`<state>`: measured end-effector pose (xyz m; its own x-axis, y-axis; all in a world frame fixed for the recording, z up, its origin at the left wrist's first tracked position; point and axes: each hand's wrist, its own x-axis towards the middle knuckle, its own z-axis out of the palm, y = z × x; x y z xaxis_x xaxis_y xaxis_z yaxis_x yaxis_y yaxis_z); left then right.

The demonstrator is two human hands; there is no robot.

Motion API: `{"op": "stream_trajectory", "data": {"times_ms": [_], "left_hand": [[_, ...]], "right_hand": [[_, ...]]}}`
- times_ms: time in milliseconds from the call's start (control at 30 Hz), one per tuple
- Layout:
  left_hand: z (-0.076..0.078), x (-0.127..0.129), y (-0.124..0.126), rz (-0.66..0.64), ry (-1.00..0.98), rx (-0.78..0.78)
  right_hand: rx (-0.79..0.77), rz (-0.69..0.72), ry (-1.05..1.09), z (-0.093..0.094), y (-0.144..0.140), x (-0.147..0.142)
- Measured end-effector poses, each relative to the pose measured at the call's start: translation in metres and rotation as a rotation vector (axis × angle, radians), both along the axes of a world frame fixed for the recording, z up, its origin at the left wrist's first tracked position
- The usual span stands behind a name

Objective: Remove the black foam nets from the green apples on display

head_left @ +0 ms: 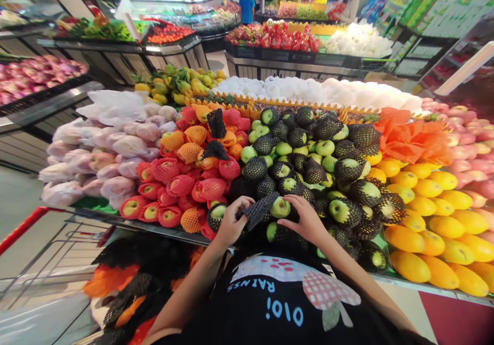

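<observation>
At the display's near edge, the left hand point(230, 225) pinches one black foam net sleeve point(259, 210) while the right hand point(307, 220), palm hiding its fingertips, cups one bare green apple point(280, 207), beyond which netted green apples point(309, 155) pile uncountably.

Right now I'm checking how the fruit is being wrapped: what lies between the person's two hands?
In the head view, a black foam net sleeve and a bare green apple lie between the left hand and the right hand; the left hand grips the sleeve.
</observation>
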<state>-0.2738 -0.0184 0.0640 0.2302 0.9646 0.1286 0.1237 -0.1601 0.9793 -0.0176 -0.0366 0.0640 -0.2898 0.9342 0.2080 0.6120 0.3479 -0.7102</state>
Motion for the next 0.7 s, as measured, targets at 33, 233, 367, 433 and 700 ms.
{"op": "stream_trajectory", "data": {"times_ms": [33,233,367,433,700], "left_hand": [[-0.001,0.003,-0.002,-0.031,-0.085,-0.039],[0.005,0.020,-0.021,-0.209,-0.449,-0.201],[0.007,0.030,-0.032,-0.350,-0.684,-0.332],[0.003,0.035,-0.033,-0.393,-0.747,-0.377],[0.011,0.043,-0.028,-0.556,-0.087,-0.115]], "right_hand": [[-0.011,-0.016,0.087,0.002,-0.004,0.001],[-0.213,-0.080,0.531,0.012,-0.024,0.003],[-0.365,-0.115,0.698,0.007,-0.032,-0.001],[-0.470,-0.033,0.779,0.004,-0.037,-0.006],[-0.398,0.080,0.673,-0.001,-0.046,-0.017]]}}
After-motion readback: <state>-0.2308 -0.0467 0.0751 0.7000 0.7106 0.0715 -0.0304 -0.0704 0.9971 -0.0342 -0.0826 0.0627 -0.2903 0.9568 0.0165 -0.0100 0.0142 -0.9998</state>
